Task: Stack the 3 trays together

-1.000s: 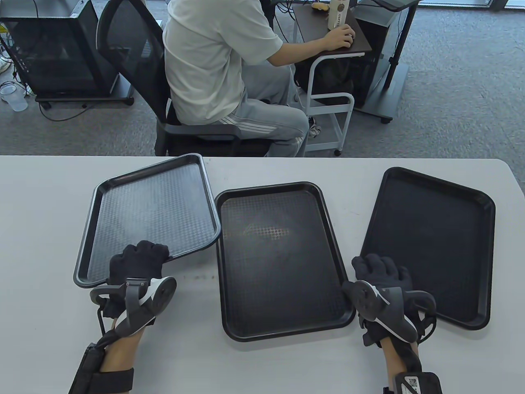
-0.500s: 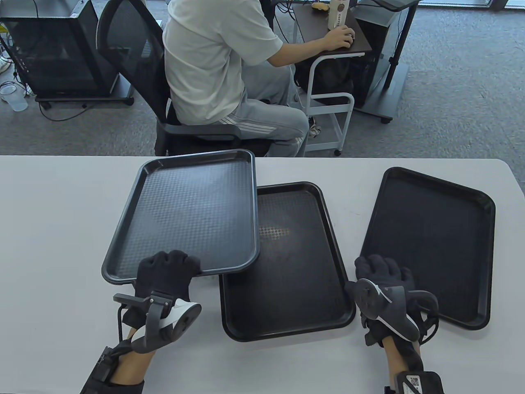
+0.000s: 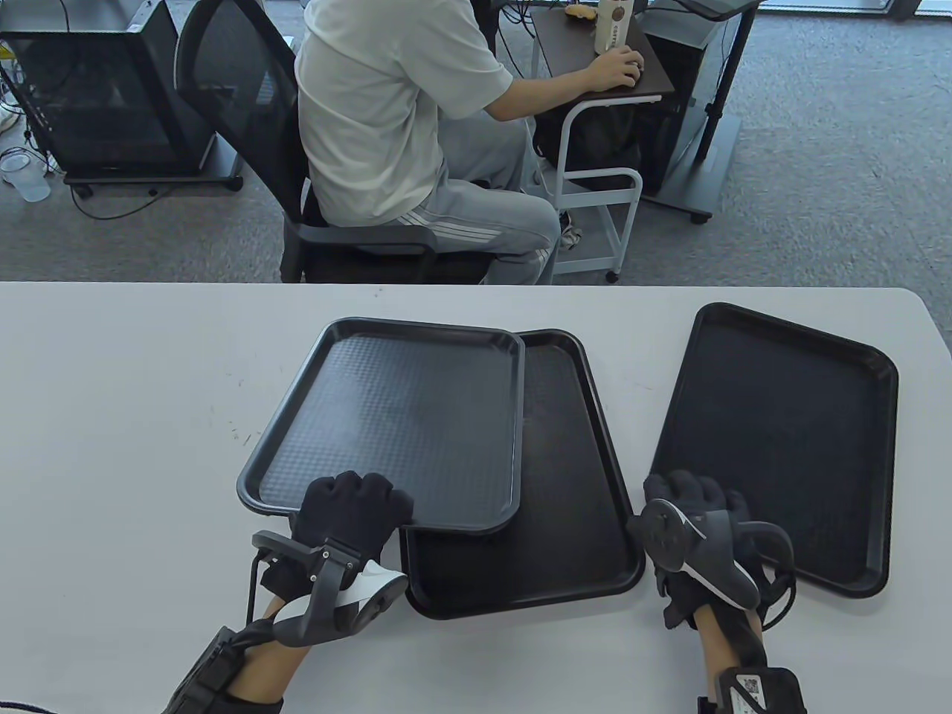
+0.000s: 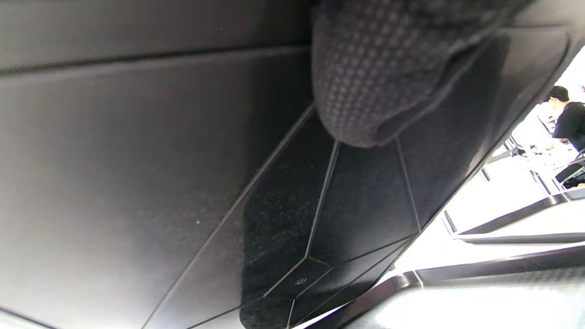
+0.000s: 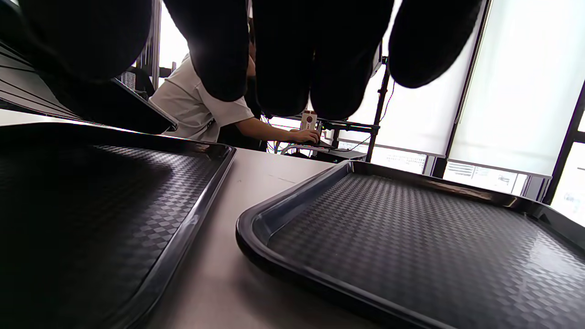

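Three black trays are on the white table [image 3: 111, 416]. My left hand [image 3: 349, 513] grips the near edge of the left tray [image 3: 401, 416] and holds it in the air, overlapping the left half of the middle tray [image 3: 573, 476]. The left wrist view shows a gloved finger [image 4: 374, 77] pressed against the held tray's underside [image 4: 137, 160]. The right tray [image 3: 788, 439] lies flat at the right. My right hand [image 3: 688, 494] hovers open over the gap between the middle tray [image 5: 91, 196] and the right tray [image 5: 411, 246], touching neither.
A person in a white shirt [image 3: 387, 111] sits on an office chair beyond the table's far edge. The table's far edge runs just behind the trays. Bare tabletop lies to the left of the trays and along the near edge.
My left hand has lifted the left tray and carried it rightward, from beside the middle tray to over its left half. My right hand has stayed in place.
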A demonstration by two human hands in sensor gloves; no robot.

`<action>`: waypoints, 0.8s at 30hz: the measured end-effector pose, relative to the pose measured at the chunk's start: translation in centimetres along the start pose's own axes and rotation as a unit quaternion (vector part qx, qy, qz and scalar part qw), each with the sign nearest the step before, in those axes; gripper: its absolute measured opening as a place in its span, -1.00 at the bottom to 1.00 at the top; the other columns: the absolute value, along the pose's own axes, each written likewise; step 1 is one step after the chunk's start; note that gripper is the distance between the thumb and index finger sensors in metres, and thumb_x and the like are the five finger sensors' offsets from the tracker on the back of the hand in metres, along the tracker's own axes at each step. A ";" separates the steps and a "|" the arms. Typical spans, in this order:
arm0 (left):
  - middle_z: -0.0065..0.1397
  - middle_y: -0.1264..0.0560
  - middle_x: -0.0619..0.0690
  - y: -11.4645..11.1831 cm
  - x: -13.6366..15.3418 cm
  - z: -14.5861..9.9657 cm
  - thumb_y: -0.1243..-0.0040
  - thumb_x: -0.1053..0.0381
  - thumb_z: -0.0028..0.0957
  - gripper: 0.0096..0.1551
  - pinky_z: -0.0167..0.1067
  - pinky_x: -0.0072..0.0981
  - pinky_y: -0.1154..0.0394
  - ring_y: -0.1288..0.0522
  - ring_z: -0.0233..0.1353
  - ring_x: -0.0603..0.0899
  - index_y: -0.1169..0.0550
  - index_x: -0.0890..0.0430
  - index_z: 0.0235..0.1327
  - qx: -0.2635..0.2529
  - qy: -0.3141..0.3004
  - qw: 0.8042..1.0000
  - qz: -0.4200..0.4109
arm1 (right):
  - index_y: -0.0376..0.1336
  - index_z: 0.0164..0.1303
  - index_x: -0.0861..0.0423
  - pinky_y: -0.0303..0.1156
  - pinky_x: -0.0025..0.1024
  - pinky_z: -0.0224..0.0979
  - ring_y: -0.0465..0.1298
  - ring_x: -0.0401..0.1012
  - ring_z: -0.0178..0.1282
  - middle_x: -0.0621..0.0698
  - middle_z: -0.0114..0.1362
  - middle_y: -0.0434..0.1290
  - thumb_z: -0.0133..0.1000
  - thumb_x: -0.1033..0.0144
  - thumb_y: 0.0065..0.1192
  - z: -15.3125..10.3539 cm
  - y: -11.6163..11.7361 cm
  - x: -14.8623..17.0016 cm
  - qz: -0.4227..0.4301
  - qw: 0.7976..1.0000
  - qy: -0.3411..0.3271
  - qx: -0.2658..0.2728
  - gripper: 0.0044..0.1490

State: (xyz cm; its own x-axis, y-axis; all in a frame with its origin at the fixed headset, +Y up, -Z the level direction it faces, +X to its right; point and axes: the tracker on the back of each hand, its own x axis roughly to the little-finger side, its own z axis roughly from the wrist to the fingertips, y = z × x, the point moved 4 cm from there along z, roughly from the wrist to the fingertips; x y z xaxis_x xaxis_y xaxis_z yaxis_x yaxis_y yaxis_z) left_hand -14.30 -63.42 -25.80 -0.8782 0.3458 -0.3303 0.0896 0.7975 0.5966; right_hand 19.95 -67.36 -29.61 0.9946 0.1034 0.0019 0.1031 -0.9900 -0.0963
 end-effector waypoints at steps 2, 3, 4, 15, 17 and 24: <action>-0.09 -0.62 -0.24 -0.1 -0.2 0.0 -0.62 0.06 -0.27 -0.59 0.04 -0.05 -0.60 -0.61 -0.19 0.02 -0.58 -0.29 -0.26 0.001 -0.002 1.000 0.002 | 0.28 0.36 -0.20 0.37 0.17 0.43 0.50 0.05 0.50 0.02 0.56 0.45 -0.07 -0.29 0.19 0.1 0.2 0.0 0.000 1.000 0.000 -0.005 -0.22; -0.09 -0.62 -0.24 -0.1 -0.3 0.0 -0.62 0.06 -0.27 -0.59 0.04 -0.05 -0.60 -0.61 -0.19 0.02 -0.58 -0.29 -0.25 0.004 -0.003 1.000 0.005 | 0.28 0.36 -0.20 0.37 0.17 0.43 0.50 0.05 0.50 0.02 0.56 0.45 -0.07 -0.29 0.19 0.1 0.2 0.0 -0.001 1.000 0.000 -0.007 -0.22; -0.09 -0.62 -0.24 -0.1 -0.4 0.0 -0.62 0.05 -0.27 -0.59 0.04 -0.05 -0.60 -0.61 -0.19 0.02 -0.58 -0.29 -0.25 0.004 -0.004 1.000 0.005 | 0.28 0.36 -0.20 0.37 0.18 0.42 0.50 0.05 0.50 0.02 0.56 0.45 -0.07 -0.29 0.19 0.1 0.2 0.0 -0.001 1.000 0.000 -0.008 -0.22; -0.08 -0.63 -0.25 -0.1 -3.9 0.0 -0.63 0.04 -0.26 -0.58 0.03 -0.07 -0.61 -0.62 -0.19 0.00 -0.58 -0.30 -0.23 0.008 -0.056 0.998 0.025 | 0.29 0.35 -0.20 0.37 0.18 0.43 0.50 0.05 0.50 0.02 0.56 0.46 -0.07 -0.29 0.19 0.1 0.5 0.0 -0.002 1.000 0.001 -0.022 -0.23; -0.08 -0.63 -0.26 -0.1 -4.8 0.2 -0.63 0.02 -0.26 -0.58 0.03 -0.09 -0.62 -0.62 -0.19 -0.01 -0.57 -0.31 -0.22 0.008 -0.068 0.997 0.032 | 0.29 0.34 -0.20 0.37 0.17 0.43 0.50 0.05 0.49 0.02 0.56 0.46 -0.07 -0.29 0.19 0.1 0.6 0.0 -0.002 1.000 0.001 -0.026 -0.23; 0.02 -0.66 -0.25 -1.1 -6.9 1.7 -0.56 -0.15 -0.21 -0.61 0.01 -0.13 -0.67 -0.68 -0.14 -0.02 -0.60 -0.31 -0.14 0.119 -0.077 0.990 0.011 | 0.30 0.34 -0.20 0.37 0.18 0.43 0.50 0.04 0.50 0.02 0.56 0.46 -0.07 -0.29 0.19 0.1 0.8 0.2 0.000 0.999 0.006 -0.036 -0.24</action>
State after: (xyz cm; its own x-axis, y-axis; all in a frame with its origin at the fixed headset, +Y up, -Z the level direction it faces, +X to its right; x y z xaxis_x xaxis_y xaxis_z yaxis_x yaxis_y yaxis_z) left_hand -7.53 -65.86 -25.36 -0.7950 0.4208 -0.4370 0.2326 0.8767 0.4211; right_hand 20.19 -68.11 -29.75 0.9947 0.1021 0.0144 0.1024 -0.9945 -0.0236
